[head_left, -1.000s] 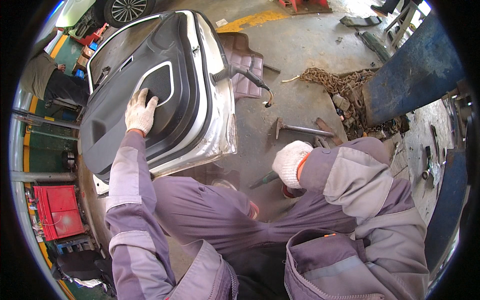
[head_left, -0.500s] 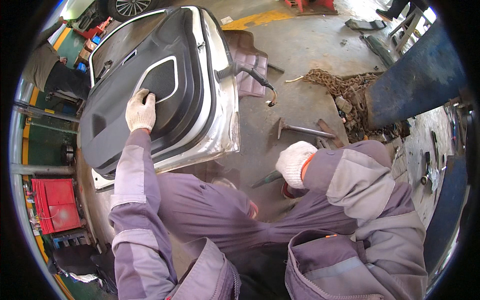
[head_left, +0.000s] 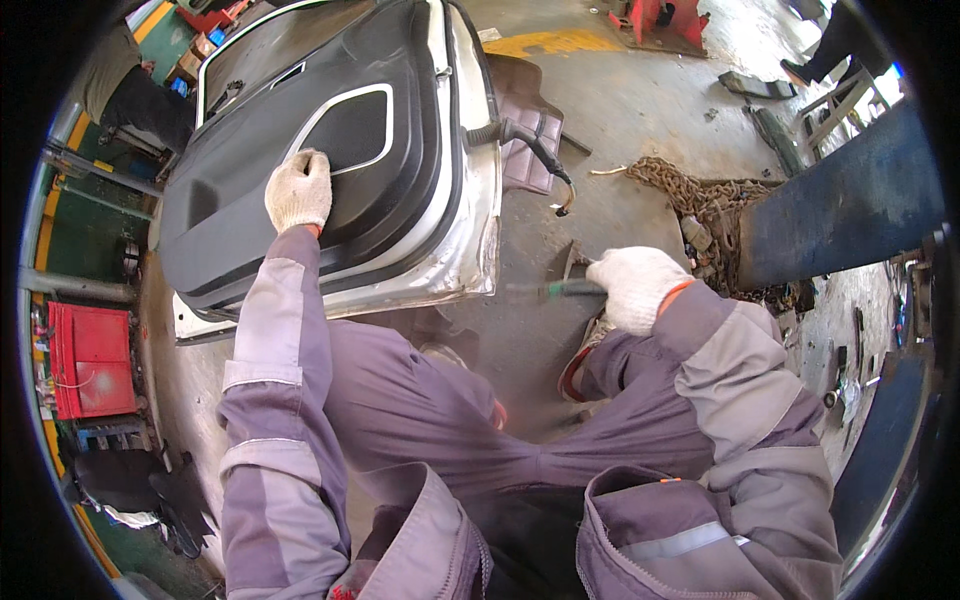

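Note:
A car door (head_left: 470, 245) with a black inner trim panel (head_left: 235, 220) lies in front of me on the left. My left hand (head_left: 300, 190), in a cream knit glove, rests on the panel at the near edge of the silver-framed speaker grille (head_left: 348, 130). Its fingers are curled in, and whatever they may hold is hidden. Off the door's near right corner, my gloved right hand (head_left: 640, 288) grips a screwdriver (head_left: 572, 288) with a green and black handle. The shaft points left toward the door and is blurred.
A wiring harness (head_left: 545, 160) sticks out from the door's right edge. Beyond it lies a quilted brown mat (head_left: 530, 140). Rusty chain (head_left: 670, 190) is heaped beside a blue metal beam (head_left: 845, 210). A red cabinet (head_left: 92, 360) stands left. Another person (head_left: 140, 95) is at the far left.
My right hand has risen and moved right, with the screwdriver now in view in its grip. My left hand's fingers have curled in at the speaker grille. The whole view has shifted slightly.

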`<action>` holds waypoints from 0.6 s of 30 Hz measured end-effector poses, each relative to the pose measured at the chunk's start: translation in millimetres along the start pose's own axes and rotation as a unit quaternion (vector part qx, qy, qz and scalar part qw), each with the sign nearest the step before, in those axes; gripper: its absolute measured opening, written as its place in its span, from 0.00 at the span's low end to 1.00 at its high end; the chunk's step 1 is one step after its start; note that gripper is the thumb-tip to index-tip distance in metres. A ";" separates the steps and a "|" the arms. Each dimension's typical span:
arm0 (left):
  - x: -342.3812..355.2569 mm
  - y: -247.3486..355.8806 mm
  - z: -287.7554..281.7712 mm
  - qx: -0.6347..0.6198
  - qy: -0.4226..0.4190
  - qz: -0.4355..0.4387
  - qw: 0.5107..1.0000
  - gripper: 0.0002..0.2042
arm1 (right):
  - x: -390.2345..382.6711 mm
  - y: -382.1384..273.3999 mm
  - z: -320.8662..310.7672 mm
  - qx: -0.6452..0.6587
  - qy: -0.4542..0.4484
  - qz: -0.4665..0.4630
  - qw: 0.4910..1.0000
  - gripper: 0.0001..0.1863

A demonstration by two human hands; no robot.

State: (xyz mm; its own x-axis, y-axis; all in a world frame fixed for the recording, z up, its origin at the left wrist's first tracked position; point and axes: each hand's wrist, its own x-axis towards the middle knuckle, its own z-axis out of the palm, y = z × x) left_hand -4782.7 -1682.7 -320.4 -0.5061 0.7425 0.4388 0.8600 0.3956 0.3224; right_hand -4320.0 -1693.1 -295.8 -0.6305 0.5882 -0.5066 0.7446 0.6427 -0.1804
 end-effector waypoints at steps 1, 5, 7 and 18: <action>-0.3 2.5 0.5 -0.005 0.001 -0.002 1.000 0.20 | -0.3 4.7 3.5 0.035 0.042 0.001 0.999 0.18; -0.3 6.3 0.7 -0.016 0.005 -0.007 1.000 0.20 | 8.8 3.3 11.3 0.138 0.110 0.000 0.984 0.19; -0.2 5.9 -0.3 -0.021 0.004 -0.008 1.000 0.19 | 17.0 -5.8 18.1 0.172 0.073 0.005 0.982 0.20; -1.5 6.7 -3.1 -0.040 0.002 -0.030 0.999 0.19 | 36.0 -28.7 28.9 0.180 -0.018 0.052 0.982 0.19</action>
State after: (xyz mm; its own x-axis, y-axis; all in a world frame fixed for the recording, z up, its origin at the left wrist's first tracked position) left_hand -4776.3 -1682.8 -316.3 -0.5562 0.7173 0.4197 0.8206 0.3941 0.4139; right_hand -4357.8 -1704.5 -333.3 -0.5443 0.6195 -0.5657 0.8375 0.3620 -0.4094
